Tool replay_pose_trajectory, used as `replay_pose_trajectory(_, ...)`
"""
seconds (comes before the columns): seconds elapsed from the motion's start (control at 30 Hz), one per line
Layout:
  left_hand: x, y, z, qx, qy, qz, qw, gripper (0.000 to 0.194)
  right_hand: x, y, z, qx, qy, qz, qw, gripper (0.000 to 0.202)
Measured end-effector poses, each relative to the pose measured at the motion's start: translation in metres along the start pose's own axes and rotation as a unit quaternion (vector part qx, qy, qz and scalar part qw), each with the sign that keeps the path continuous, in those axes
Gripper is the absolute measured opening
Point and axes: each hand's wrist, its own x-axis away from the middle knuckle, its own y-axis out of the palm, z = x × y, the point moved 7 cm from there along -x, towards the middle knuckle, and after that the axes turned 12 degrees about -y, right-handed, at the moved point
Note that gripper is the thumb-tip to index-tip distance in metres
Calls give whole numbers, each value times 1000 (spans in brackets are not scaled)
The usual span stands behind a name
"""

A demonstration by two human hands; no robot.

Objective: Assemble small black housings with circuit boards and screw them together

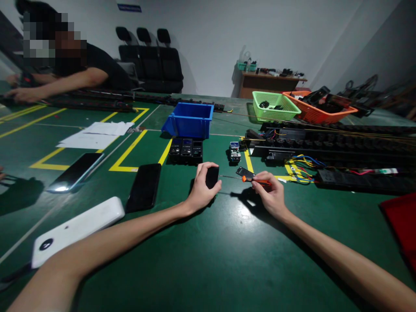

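My left hand (203,188) grips a small black box-like part (212,175) above the green table (227,260). An orange-handled screwdriver (256,180) is pinched in my right hand (270,194), its thin shaft pointing left at the black part; whether the tip touches it I cannot tell. Just beyond, a small module with a visible circuit board (234,152) stands on the table. A flat dark piece (245,172) lies behind the screwdriver. Several black modules (186,151) sit in a row in front of a blue bin (191,121).
Two phones (144,186) (78,171) and a white device (78,227) lie at the left, near papers (94,135). Black rails with wires (308,141) fill the right side. Green (276,112) and orange baskets (320,113) stand behind. Another person (94,65) works at the far left.
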Motion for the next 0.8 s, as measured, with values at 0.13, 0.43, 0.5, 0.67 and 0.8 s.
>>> replay_pose_trajectory(0.13,0,0,2,-3,10,4,1000,39,1,1,1,-3,33,-11,999,12)
replay_pose_trajectory(0.43,0,0,3,-4,22,4,1000,39,3,3,17,-72,132,18,988,30)
replay_pose_trajectory(0.5,1,0,3,-3,24,4,1000,39,2,3,19,-75,122,23,989,30)
replay_pose_trajectory(0.67,1,0,3,-1,24,2,1000,39,2,0,21,-81,98,32,991,25)
replay_pose_trajectory(0.8,1,0,2,1,21,3,1000,39,2,-1,21,-70,89,27,993,20)
